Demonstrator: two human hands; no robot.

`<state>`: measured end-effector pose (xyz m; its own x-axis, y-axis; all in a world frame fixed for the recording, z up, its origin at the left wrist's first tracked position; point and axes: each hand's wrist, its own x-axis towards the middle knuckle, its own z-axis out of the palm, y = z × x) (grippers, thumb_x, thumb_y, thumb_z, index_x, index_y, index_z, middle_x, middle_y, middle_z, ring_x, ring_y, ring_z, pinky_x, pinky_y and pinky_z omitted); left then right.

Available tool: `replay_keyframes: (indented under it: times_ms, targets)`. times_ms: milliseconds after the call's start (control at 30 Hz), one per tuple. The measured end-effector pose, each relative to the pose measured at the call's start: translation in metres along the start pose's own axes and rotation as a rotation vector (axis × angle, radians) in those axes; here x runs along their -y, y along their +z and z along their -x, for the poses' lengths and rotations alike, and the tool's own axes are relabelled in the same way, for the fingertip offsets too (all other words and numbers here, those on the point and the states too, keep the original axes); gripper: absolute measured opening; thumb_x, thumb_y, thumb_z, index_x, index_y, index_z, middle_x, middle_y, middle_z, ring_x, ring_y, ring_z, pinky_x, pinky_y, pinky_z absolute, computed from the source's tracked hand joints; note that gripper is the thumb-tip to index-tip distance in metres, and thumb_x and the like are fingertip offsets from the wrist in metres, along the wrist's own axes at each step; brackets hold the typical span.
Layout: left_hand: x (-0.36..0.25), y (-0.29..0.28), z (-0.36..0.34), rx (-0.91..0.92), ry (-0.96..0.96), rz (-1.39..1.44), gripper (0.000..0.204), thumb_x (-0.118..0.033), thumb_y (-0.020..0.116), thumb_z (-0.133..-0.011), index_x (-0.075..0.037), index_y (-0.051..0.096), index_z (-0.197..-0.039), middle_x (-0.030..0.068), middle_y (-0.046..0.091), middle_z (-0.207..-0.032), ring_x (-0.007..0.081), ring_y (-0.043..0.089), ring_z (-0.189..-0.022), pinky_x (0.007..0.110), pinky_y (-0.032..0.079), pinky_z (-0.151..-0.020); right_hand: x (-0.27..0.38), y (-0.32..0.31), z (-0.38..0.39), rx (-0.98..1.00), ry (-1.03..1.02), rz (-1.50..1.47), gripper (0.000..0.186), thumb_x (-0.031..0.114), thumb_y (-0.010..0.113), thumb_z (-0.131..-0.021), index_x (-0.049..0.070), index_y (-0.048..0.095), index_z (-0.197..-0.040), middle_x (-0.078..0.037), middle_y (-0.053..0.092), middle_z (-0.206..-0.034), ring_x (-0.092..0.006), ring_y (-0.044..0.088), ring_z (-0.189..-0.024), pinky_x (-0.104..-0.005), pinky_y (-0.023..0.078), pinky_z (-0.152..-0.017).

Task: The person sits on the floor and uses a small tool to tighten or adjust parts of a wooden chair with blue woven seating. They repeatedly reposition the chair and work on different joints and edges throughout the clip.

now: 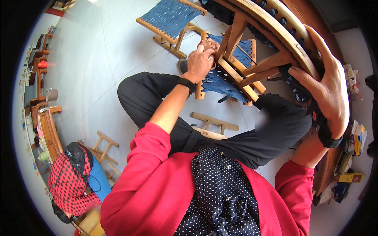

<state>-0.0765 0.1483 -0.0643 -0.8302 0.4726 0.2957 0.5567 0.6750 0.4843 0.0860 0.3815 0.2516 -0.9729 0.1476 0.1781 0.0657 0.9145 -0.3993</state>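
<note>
My left hand [199, 63] is closed round a crumpled brown cloth [210, 44], next to the foot end of a wooden folding stool [271, 29]. That stool is held up tilted at the upper right, dark straps wrapped along its rail. My right hand [328, 84] grips the rail, thumb on the near side and fingers over the far side. Beneath lies a blue woven seat [220, 84] on a wooden frame, partly covered by the raised stool's legs and my left hand.
Another stool with a blue woven seat [169, 17] stands at the far side. A wooden frame [214, 122] lies between my legs. At the lower left are a red-and-black patterned cloth [67, 177] and another wooden frame [104, 145]. Packets [356, 141] sit along the right.
</note>
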Motion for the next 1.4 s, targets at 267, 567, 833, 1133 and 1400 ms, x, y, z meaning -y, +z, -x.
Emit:
replay_keyframes:
  times_ms: [267, 567, 833, 1133, 1400]
  targets:
    - [0.074, -0.047, -0.051, 0.006, -0.379, 0.098, 0.019, -0.03, 0.067, -0.088, -0.013, 0.069, -0.095, 0.0132, 0.067, -0.094, 0.035, 0.067, -0.088, 0.046, 0.054, -0.076, 0.008, 0.003, 0.005, 0.0, -0.076, 0.017, 0.084, 0.021, 0.078, -0.074, 0.01, 0.046, -0.151, -0.02, 0.065, -0.124, -0.0306, 0.067, -0.11, -0.0411, 0.052, -0.1]
    - [-0.003, 0.011, -0.006, 0.024, -0.158, 0.101, 0.009, -0.018, 0.07, -0.086, -0.018, 0.067, -0.095, 0.0107, 0.061, -0.102, 0.0345, 0.066, -0.091, 0.047, 0.054, -0.077, 0.01, 0.001, 0.004, 0.017, -0.094, -0.021, 0.086, 0.018, 0.078, -0.071, 0.011, 0.046, -0.151, -0.019, 0.065, -0.127, -0.0294, 0.067, -0.111, -0.0414, 0.051, -0.101]
    - [0.062, -0.029, -0.043, -0.079, -0.406, 0.011, 0.017, -0.026, 0.068, -0.087, -0.012, 0.067, -0.098, 0.0159, 0.066, -0.104, 0.0357, 0.067, -0.092, 0.046, 0.055, -0.08, 0.018, 0.002, 0.011, -0.007, -0.109, 0.06, 0.087, 0.018, 0.079, -0.071, 0.013, 0.046, -0.151, -0.02, 0.066, -0.126, -0.0315, 0.068, -0.11, -0.0424, 0.052, -0.099]
    - [0.01, 0.005, -0.009, -0.034, -0.254, 0.163, 0.02, -0.023, 0.078, -0.083, -0.016, 0.069, -0.1, 0.0138, 0.07, -0.103, 0.0356, 0.068, -0.096, 0.044, 0.054, -0.082, 0.02, 0.007, 0.009, 0.002, -0.065, -0.02, 0.086, 0.019, 0.08, -0.072, 0.014, 0.046, -0.151, -0.02, 0.066, -0.127, -0.0328, 0.068, -0.111, -0.0444, 0.053, -0.1]
    - [0.04, -0.023, -0.033, -0.224, -0.355, 0.221, 0.027, -0.029, 0.071, -0.086, -0.01, 0.068, -0.104, 0.0158, 0.069, -0.097, 0.035, 0.068, -0.094, 0.044, 0.053, -0.081, 0.035, 0.016, 0.008, -0.058, -0.123, 0.079, 0.086, 0.018, 0.08, -0.073, 0.015, 0.046, -0.151, -0.02, 0.066, -0.127, -0.0331, 0.068, -0.11, -0.0435, 0.053, -0.099]
